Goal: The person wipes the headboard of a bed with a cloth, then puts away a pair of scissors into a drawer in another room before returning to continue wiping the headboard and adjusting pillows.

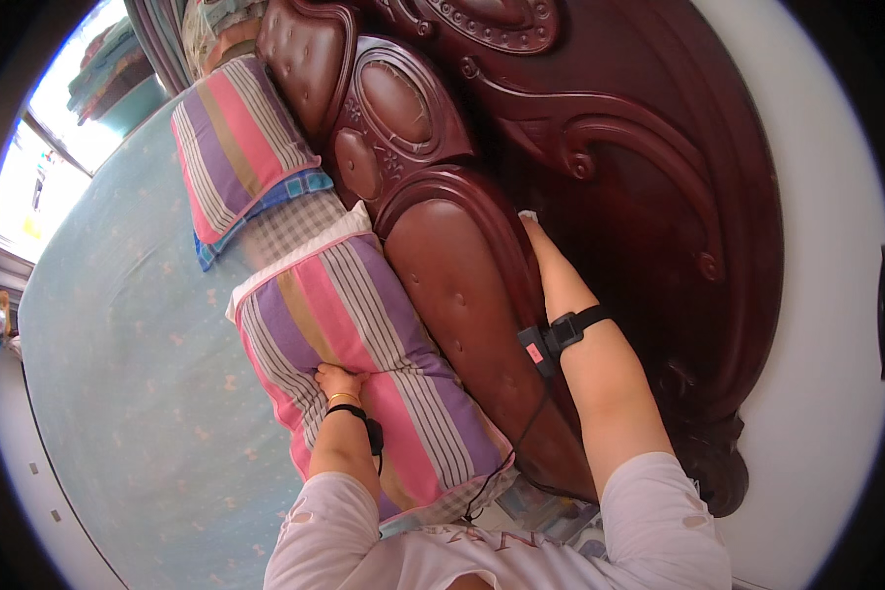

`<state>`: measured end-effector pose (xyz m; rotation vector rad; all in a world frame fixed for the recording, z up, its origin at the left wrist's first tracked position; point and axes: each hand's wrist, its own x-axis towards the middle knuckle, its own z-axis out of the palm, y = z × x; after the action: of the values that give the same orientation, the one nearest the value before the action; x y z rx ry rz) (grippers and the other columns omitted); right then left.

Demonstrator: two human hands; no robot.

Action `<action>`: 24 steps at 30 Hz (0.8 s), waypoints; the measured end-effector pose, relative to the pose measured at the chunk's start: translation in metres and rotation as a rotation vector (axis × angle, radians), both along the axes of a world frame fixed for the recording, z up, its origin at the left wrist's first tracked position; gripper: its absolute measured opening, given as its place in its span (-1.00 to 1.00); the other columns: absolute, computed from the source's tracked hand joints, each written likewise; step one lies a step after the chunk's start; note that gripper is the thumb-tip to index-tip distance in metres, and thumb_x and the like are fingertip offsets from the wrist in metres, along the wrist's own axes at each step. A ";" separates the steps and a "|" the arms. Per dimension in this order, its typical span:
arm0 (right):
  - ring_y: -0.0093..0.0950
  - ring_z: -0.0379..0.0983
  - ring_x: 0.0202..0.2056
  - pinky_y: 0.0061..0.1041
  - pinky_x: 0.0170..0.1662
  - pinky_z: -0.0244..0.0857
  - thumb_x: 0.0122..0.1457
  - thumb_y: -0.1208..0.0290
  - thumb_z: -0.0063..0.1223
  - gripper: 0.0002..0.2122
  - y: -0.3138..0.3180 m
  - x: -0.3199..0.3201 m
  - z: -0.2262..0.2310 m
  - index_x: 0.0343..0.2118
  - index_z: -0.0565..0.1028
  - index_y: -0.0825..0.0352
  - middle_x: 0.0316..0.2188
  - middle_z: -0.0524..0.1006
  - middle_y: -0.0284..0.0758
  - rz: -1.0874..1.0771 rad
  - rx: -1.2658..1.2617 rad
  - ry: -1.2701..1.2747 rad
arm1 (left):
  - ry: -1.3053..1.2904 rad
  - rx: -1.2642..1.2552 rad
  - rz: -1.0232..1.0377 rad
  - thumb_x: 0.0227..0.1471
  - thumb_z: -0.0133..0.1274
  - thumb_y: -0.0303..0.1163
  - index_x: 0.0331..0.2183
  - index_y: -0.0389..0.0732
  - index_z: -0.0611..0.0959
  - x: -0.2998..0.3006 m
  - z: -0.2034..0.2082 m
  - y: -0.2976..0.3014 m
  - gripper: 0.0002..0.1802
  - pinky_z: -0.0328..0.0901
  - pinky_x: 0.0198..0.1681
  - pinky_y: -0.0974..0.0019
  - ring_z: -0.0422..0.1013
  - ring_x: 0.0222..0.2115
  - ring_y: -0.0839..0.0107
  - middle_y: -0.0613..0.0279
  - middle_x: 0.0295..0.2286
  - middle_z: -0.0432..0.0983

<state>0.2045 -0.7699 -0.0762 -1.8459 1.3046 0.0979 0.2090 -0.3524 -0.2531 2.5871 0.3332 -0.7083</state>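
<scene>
Well, the pale blue bed [118,305] fills the left of the frame, with a far striped pillow [241,143] in the upper left. Near the middle, the left hand [339,381] rests on a near striped pillow [425,413], fingers bent; I can't tell whether they pinch the cover. Next, the padded headboard [452,280] slants lengthwise from upper centre to lower centre-right. Just past its edge, above the frame's middle, a scrap of white [528,214], perhaps cloth, shows at the tip of the right hand [535,232], clearly the nearer one; its forearm runs roughly along that same slant. Its fingers are mostly hidden, so I can't judge the grip. Farther right stands the dark carved panel [649,226].
</scene>
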 end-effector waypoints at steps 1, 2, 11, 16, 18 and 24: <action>-0.33 0.15 0.05 -0.33 0.06 0.11 0.04 -0.09 -0.13 -0.35 -0.005 -0.003 -0.003 0.13 0.13 0.22 0.07 0.19 -0.23 0.011 0.012 -0.033 | 0.010 -0.001 -0.003 -0.69 0.46 -0.20 -0.16 -0.34 0.21 0.000 -0.001 -0.004 0.04 0.22 -0.02 0.20 0.24 -0.10 0.00 -0.15 -0.14 0.23; -0.34 0.16 0.04 -0.33 0.05 0.12 0.05 -0.09 -0.13 -0.35 -0.004 -0.001 -0.006 0.13 0.13 0.22 0.06 0.20 -0.23 0.027 0.028 -0.074 | 0.006 0.020 -0.003 -0.69 0.46 -0.21 -0.16 -0.34 0.21 0.003 -0.001 -0.003 0.04 0.22 -0.02 0.19 0.24 -0.10 -0.01 -0.15 -0.13 0.23; -0.49 0.21 -0.03 -0.44 0.00 0.14 0.08 -0.03 -0.08 -0.42 -0.003 0.000 0.016 0.10 0.17 0.17 0.01 0.25 -0.32 0.064 0.127 -0.494 | 0.059 0.008 -0.001 -0.62 0.45 -0.23 -0.13 -0.34 0.19 0.011 0.008 -0.007 0.02 0.19 0.02 0.22 0.20 -0.04 0.01 -0.14 -0.10 0.21; -0.44 0.12 0.05 -0.46 0.08 0.02 0.06 -0.13 -0.13 -0.34 0.032 0.025 0.093 0.15 0.13 0.18 0.05 0.21 -0.30 0.164 0.066 -0.389 | 0.085 0.010 -0.002 -0.62 0.45 -0.21 -0.13 -0.34 0.19 0.013 0.011 -0.001 0.02 0.20 0.01 0.22 0.21 -0.06 0.01 -0.14 -0.08 0.18; -0.39 0.13 0.06 -0.43 0.07 0.03 0.04 -0.16 -0.15 -0.32 0.033 0.029 0.092 0.15 0.13 0.19 0.06 0.20 -0.28 0.231 0.044 -0.338 | 0.086 0.004 0.007 -0.62 0.44 -0.21 -0.13 -0.34 0.19 0.014 0.003 0.004 0.02 0.20 0.01 0.22 0.21 -0.06 0.01 -0.14 -0.09 0.18; -0.38 0.18 0.03 -0.45 0.02 0.12 0.13 0.08 -0.11 -0.48 -0.025 0.009 0.082 0.07 0.23 0.30 0.05 0.21 -0.21 1.071 -0.585 -0.282 | 0.082 -0.024 -0.005 -0.61 0.44 -0.22 -0.14 -0.35 0.21 0.013 0.013 -0.004 0.00 0.22 -0.01 0.21 0.24 -0.08 0.00 -0.16 -0.11 0.20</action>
<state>0.2138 -0.7951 0.0055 -2.7547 0.0201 0.0133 0.2217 -0.3568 -0.2405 2.5417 0.3413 -0.8163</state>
